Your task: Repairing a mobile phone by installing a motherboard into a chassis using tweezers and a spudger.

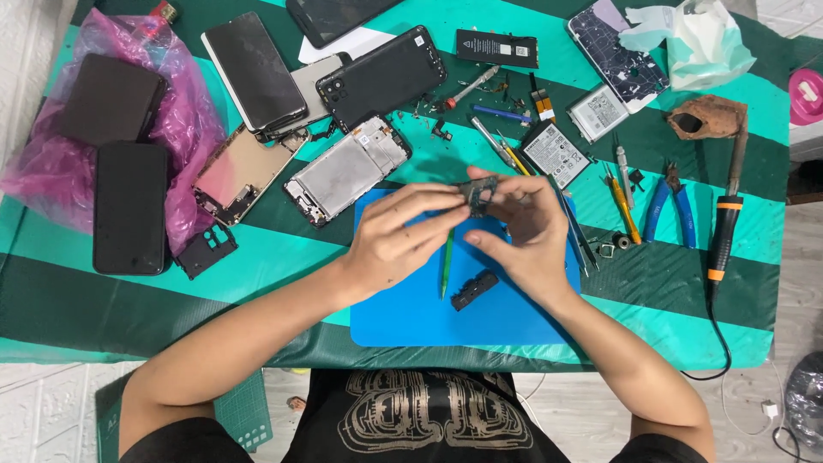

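Observation:
Both my hands meet above a blue work mat and hold a small dark circuit board between their fingertips. My left hand pinches its left edge, my right hand grips its right side. Under the hands on the mat lie a green-handled tool and a small black plastic part. An opened phone frame lies just beyond the mat at the upper left.
The table has a green striped cloth. Several phones and back covers lie at the left, some on a pink plastic bag. Batteries, screwdrivers, blue-handled pliers and a soldering iron lie at the right.

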